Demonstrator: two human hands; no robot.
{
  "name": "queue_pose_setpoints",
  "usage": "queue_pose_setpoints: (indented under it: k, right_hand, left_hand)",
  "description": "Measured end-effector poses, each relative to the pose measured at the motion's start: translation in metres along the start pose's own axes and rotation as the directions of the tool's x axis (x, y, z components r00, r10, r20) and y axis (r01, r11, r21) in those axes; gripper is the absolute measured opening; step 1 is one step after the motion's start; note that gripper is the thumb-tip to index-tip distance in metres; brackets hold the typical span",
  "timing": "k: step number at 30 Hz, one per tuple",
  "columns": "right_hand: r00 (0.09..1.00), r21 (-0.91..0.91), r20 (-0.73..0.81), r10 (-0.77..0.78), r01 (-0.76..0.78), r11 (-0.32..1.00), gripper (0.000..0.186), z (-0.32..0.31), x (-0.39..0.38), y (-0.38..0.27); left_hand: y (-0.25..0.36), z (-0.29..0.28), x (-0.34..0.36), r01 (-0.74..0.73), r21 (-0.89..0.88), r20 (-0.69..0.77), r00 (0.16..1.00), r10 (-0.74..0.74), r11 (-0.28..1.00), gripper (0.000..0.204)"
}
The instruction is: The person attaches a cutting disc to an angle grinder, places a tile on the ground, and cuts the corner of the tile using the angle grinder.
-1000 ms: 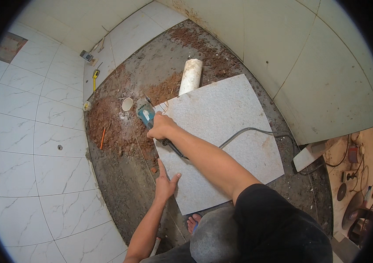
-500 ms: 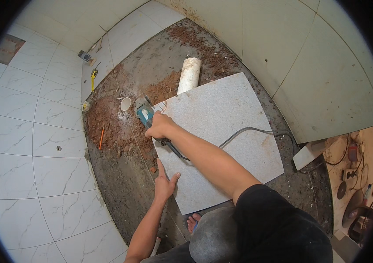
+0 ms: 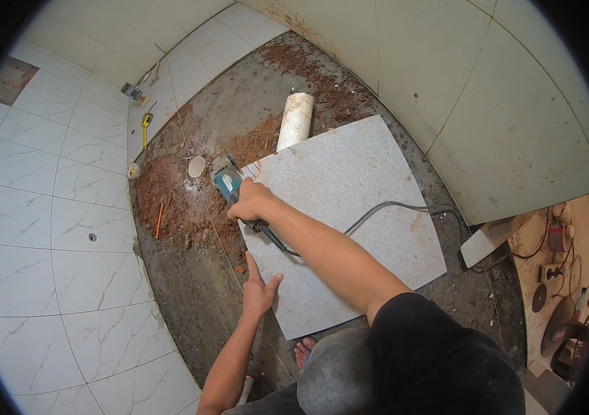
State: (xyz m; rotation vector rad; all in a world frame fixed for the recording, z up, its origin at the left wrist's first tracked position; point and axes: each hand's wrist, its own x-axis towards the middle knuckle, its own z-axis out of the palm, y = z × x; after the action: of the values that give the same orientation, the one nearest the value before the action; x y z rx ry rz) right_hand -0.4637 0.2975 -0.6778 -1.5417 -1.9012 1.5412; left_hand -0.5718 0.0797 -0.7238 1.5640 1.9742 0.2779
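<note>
My right hand (image 3: 252,200) is closed round the body of a teal-and-black angle grinder (image 3: 226,181). Its disc sits by the far left corner of a large, pale grey tile (image 3: 360,200), whose rough face is up. A thin reddish curved mark shows on that corner. My left hand (image 3: 259,294) lies at the tile's left edge, thumb over the tile and index finger stretched along the edge; its other fingers are partly hidden. From the grinder, a dark cord (image 3: 388,204) runs over the tile to the right. Beyond the tile's far edge lies a white pipe (image 3: 296,119).
Rubble and grey mortar (image 3: 201,124) cover the floor round the tile. An open white pipe end (image 3: 197,166), orange pencil-like stick (image 3: 159,221) and yellow tape measure (image 3: 146,121) lie left. White marbled wall tiles (image 3: 14,277) stand left. Discs and a socket (image 3: 552,272) lie far right.
The whole view has shifted very slightly left. Both hands, the grinder and the tile stay in nearly the same places relative to one another.
</note>
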Motion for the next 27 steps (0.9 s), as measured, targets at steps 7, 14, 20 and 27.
queue_pose_setpoints:
  k: [7, 14, 20, 27]
  right_hand:
    - [1.0, 0.024, -0.001, -0.003, 0.003, 1.0, 0.097, -0.001, -0.007, 0.003]
    - [1.0, 0.044, -0.016, -0.005, 0.005, 0.999, 0.095, -0.001, -0.016, 0.005]
    - [0.999, 0.032, -0.031, -0.013, 0.013, 0.999, 0.095, 0.001, -0.013, 0.008]
    - [1.0, -0.005, -0.008, -0.006, 0.006, 1.0, 0.098, 0.004, 0.001, 0.008]
  left_hand:
    - [-0.002, 0.001, 0.001, 0.029, 0.044, 0.007, 1.0, -0.03, 0.999, 0.108]
    - [-0.005, 0.001, 0.002, 0.024, 0.002, 0.007, 1.0, -0.024, 1.0, 0.109]
    - [-0.003, 0.001, 0.001, 0.027, 0.02, 0.007, 1.0, -0.028, 0.999, 0.108]
    - [-0.005, 0.004, 0.002, 0.003, 0.0, -0.005, 1.0, -0.003, 1.0, 0.108]
